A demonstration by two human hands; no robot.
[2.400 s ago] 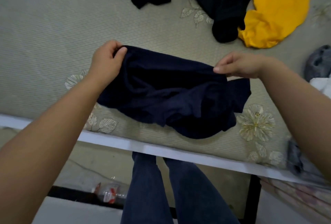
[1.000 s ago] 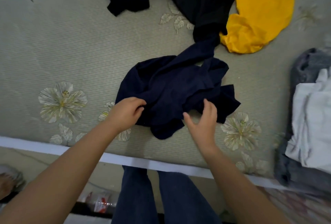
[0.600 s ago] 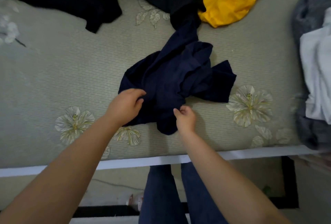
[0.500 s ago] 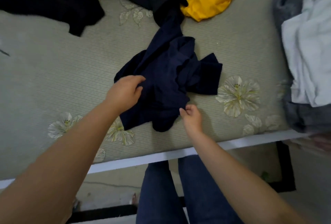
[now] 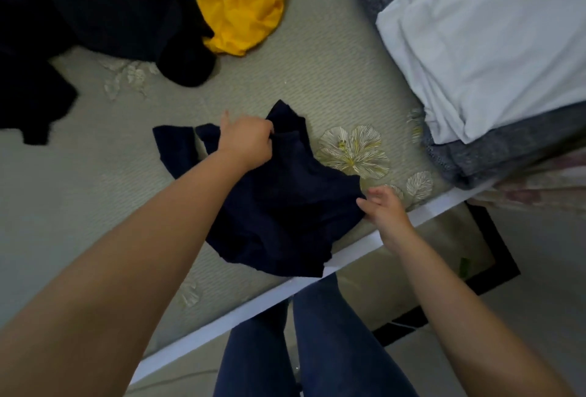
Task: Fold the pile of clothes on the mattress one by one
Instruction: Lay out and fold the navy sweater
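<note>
A crumpled navy blue garment [image 5: 285, 206] lies near the front edge of the grey-green flowered mattress [image 5: 95, 181]. My left hand [image 5: 245, 139] is closed on a fold at the garment's far side. My right hand [image 5: 382, 206] touches its right edge with the thumb and fingers pinching the cloth, the other fingers spread. Part of the garment is hidden under my left forearm.
Black clothes [image 5: 95, 16] and a yellow garment [image 5: 244, 3] lie at the back of the mattress. A white cloth [image 5: 491, 35] rests on a grey garment [image 5: 494, 149] at the right. The mattress's white edge [image 5: 253, 304] runs diagonally, with my jeans-clad legs [image 5: 301, 349] below.
The view has swung left and tilted. My left hand moved up to the garment's far side, my right hand shifted to its right edge, and the cloth is pulled closer to the mattress edge.
</note>
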